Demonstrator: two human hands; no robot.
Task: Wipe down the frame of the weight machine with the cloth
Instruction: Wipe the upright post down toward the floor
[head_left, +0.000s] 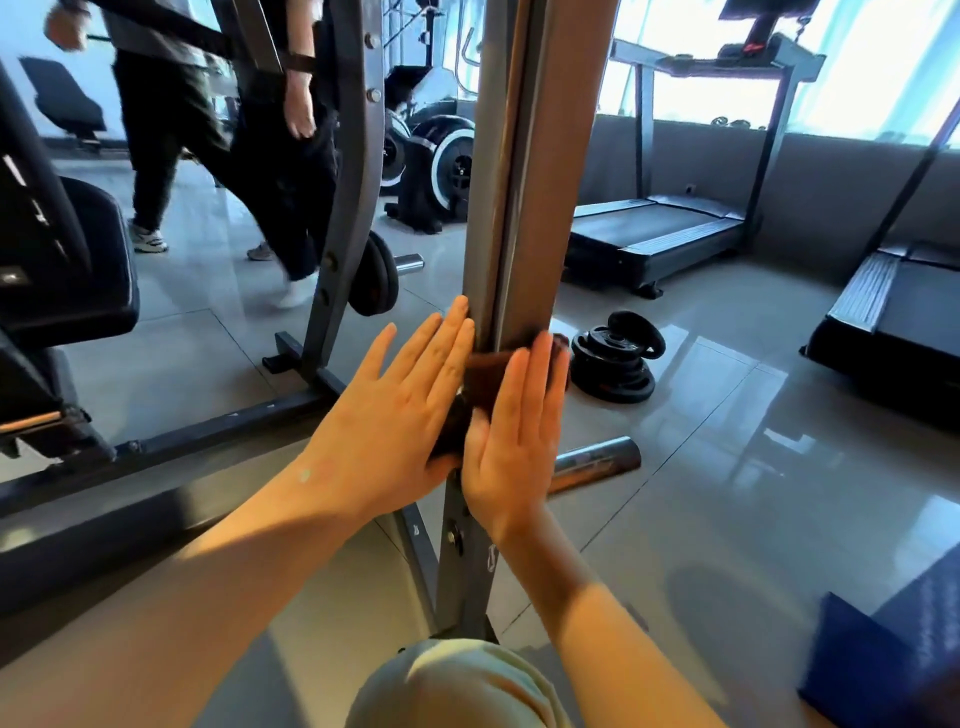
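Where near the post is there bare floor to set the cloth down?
Bare tile lies right of the plates, bordered by the treadmill and mat. Another patch sits left of the post, behind the base rail. Crowded by the plates and bar.

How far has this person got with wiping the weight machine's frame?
Midway at best. Nothing shows which parts are already clean. Right now the left hand and right hand press the dark cloth flat against the upright post, low down. Seemingly left: the post above, the slanted upright and the floor bars.
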